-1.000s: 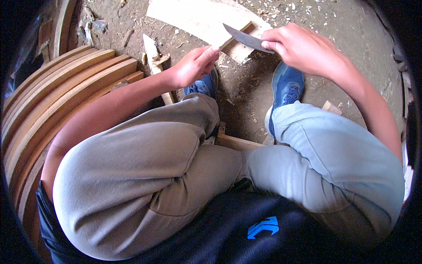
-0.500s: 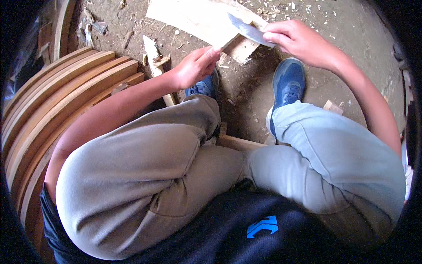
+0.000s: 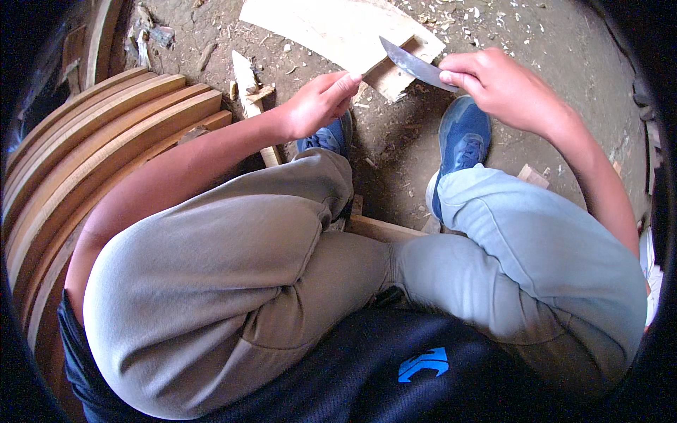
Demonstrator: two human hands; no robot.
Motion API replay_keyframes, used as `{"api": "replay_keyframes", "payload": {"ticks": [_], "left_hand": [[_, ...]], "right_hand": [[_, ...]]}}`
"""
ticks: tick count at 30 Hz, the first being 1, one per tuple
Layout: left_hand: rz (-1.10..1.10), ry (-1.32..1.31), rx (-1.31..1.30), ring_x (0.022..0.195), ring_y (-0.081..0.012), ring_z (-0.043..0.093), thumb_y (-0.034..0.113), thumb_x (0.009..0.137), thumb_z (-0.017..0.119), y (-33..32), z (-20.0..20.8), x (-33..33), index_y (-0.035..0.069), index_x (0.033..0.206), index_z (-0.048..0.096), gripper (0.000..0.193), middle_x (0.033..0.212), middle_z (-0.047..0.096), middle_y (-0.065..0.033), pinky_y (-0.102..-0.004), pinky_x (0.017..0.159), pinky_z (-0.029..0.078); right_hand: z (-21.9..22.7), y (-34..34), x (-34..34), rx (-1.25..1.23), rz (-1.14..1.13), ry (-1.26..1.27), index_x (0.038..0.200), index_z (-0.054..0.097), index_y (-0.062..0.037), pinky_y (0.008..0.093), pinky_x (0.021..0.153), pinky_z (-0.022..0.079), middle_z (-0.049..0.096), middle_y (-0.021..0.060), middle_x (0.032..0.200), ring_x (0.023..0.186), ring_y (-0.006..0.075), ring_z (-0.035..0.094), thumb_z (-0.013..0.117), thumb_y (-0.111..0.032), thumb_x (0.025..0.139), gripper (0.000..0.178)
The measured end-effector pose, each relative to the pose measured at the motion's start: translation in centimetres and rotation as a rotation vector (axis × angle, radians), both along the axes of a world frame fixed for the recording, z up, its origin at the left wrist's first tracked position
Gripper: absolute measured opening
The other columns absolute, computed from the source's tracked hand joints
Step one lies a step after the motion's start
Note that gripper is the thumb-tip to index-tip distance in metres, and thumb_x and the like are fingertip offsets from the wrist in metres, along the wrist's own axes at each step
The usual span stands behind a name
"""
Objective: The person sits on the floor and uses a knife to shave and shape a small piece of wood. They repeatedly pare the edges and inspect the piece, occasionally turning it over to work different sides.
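Item: 2 blue shoes (image 3: 465, 134), standing nearest on the earth floor (image 3: 564, 70); beyond, 1 left hand (image 3: 324, 106), thumb and curled fingers apparently pinching the near corner of 1 pale board (image 3: 317, 28), whose near end is resting over 1 wood block (image 3: 391, 83). Item: 1 right hand (image 3: 511, 92), fingers closing around 1 knife (image 3: 417, 68), handle hidden, blade crossing that end, contact unclear. The board is looking stiff, fairly light and dry, probably suiting a hold along its long edges, clear of the blade.

Both hands (image 3: 321, 107) (image 3: 506, 88) — curled, apart
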State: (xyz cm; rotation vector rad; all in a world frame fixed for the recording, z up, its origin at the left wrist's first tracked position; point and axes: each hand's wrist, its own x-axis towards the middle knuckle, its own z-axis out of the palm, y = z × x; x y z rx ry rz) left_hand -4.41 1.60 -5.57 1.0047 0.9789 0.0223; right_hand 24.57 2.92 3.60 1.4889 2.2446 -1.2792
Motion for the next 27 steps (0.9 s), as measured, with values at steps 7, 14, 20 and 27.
{"api": "replay_keyframes", "payload": {"ticks": [7, 14, 20, 27], "left_hand": [[-0.007, 0.006, 0.041, 0.056, -0.0076, 0.034, 0.048, 0.103, 0.036, -0.3, -0.3, -0.3, 0.01, 0.082, 0.045, 0.044, 0.066, 0.038, 0.0041, -0.0256, 0.049, 0.031], [0.008, 0.001, 0.004, 0.056, -0.0075, 0.034, 0.047, 0.104, 0.036, -0.3, 0.0, 0.0, 0.01, 0.083, 0.044, 0.043, 0.066, 0.038, 0.0042, -0.0255, 0.049, 0.031], [0.019, -0.016, -0.022, 0.056, -0.0075, 0.034, 0.047, 0.104, 0.036, -0.2, -0.2, 0.0, 0.011, 0.084, 0.045, 0.042, 0.066, 0.037, 0.0041, -0.0253, 0.049, 0.031], [-0.017, -0.005, 0.028, 0.055, -0.0077, 0.035, 0.05, 0.103, 0.035, -0.1, -0.4, -0.1, 0.01, 0.083, 0.044, 0.046, 0.065, 0.039, 0.0035, -0.026, 0.049, 0.031]], "right_hand": [[1.2, 0.1, -2.1, 0.009, -0.036, -0.081, 0.108, 0.066, -0.007, 0.0455, 0.081, 0.05, 0.067, 0.0225, 0.094, 0.093, 0.0386, 0.065, 0.05, -0.023, 0.095, 0.026], [-3.2, 1.4, -1.1, 0.028, 0.004, 0.211, 0.096, 0.061, 0.0019, 0.0377, 0.063, 0.044, 0.058, 0.0129, 0.069, 0.064, 0.0237, 0.058, 0.051, -0.022, 0.097, 0.025], [-2.7, 0.7, 0.0, -0.144, -0.164, 0.268, 0.095, 0.061, 0.0008, 0.0317, 0.055, 0.038, 0.048, 0.0054, 0.062, 0.057, 0.0115, 0.045, 0.052, -0.023, 0.097, 0.025], [-1.6, 0.1, 0.6, 0.07, -0.06, 0.134, 0.107, 0.067, -0.0029, 0.0411, 0.079, 0.05, 0.068, 0.0207, 0.09, 0.085, 0.0349, 0.066, 0.053, -0.024, 0.095, 0.028]]}}
